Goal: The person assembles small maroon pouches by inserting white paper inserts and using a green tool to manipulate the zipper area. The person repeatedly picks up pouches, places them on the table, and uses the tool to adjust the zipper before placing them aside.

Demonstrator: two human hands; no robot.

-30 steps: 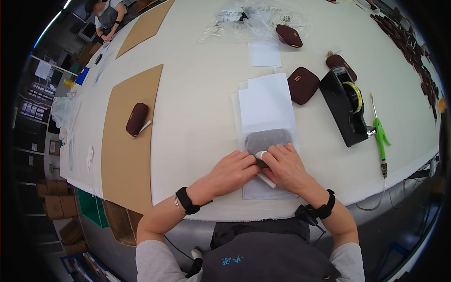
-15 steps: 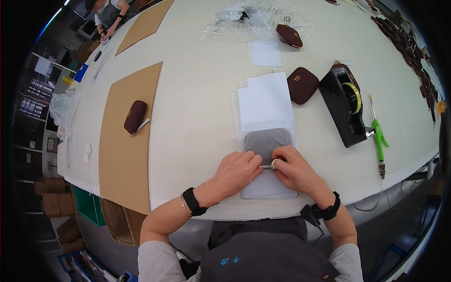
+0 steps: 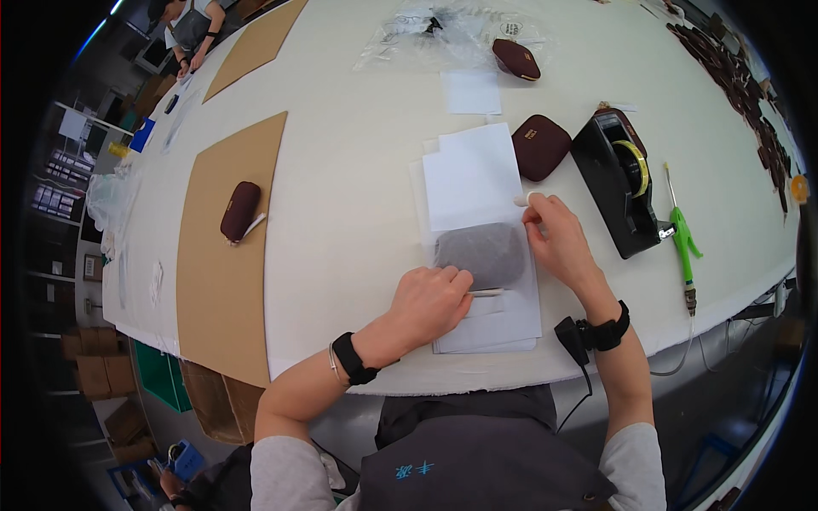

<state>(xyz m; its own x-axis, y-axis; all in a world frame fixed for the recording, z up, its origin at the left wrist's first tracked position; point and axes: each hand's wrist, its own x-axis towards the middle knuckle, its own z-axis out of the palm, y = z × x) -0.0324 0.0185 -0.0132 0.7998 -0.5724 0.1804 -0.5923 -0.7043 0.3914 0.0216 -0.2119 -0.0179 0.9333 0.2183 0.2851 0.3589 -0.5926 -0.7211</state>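
Observation:
A grey flat, rounded bundle (image 3: 482,255) in a thin, see-through wrap lies on a stack of white paper sheets (image 3: 473,170). At its near edge my left hand (image 3: 433,300) is closed, its fingers pinching a thin white strip (image 3: 487,293) that sticks out to the right. My right hand (image 3: 562,243) hovers at the bundle's far right corner, apart from it. Its fingers are loosely bent and apart, with a white cover on one fingertip and nothing visible held. A dark maroon zip pouch (image 3: 542,148) lies just beyond that hand.
Right of the papers stand a black tape dispenser (image 3: 615,196) and a green-handled tool (image 3: 685,243) with a cord. Another maroon pouch (image 3: 241,210) lies on brown cardboard (image 3: 217,298) at left. Clear plastic bags (image 3: 409,38) lie at the far side. A co-worker (image 3: 194,30) stands far left.
My right hand has let go of the near edge of the grey bundle and moved away, up and to the right. My left hand stays at that edge.

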